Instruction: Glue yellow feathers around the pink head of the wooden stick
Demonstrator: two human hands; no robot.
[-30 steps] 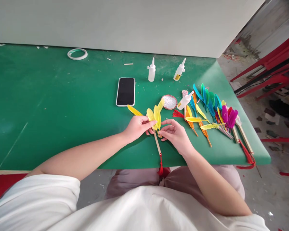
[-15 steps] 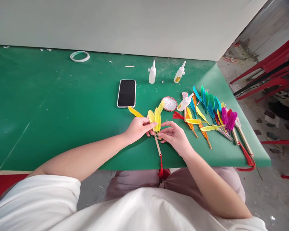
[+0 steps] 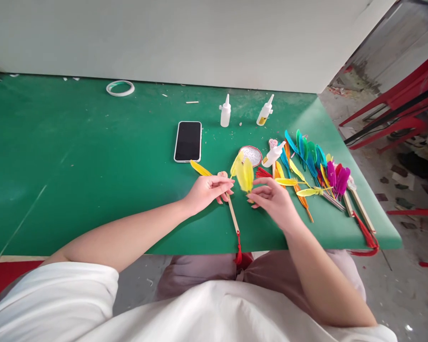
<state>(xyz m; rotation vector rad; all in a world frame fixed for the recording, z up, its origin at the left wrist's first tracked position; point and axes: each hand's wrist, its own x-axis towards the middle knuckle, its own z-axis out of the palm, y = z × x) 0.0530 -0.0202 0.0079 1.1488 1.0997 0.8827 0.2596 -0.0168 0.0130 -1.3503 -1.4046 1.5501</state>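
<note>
My left hand is closed around the upper part of a wooden stick, whose pinkish rounded top shows above the fingers. A red tassel hangs from its lower end past the table edge. Pinched in my right hand are yellow feathers, upright and apart from the stick. One more yellow feather rises by the left fingertips; whether they grip it I cannot tell. An orange-yellow feather sticks out left of the left hand, its lower end hidden.
Beyond my hands are a phone, a small round dish of white bits, a leaning glue bottle and two upright ones. Coloured feathers and tasselled sticks lie at right. A tape roll lies near the wall.
My right hand has moved a little to the right with yellow feathers, away from the stick's top. The pinkish top, covered by feathers before, now shows. My left hand stays on the stick.
</note>
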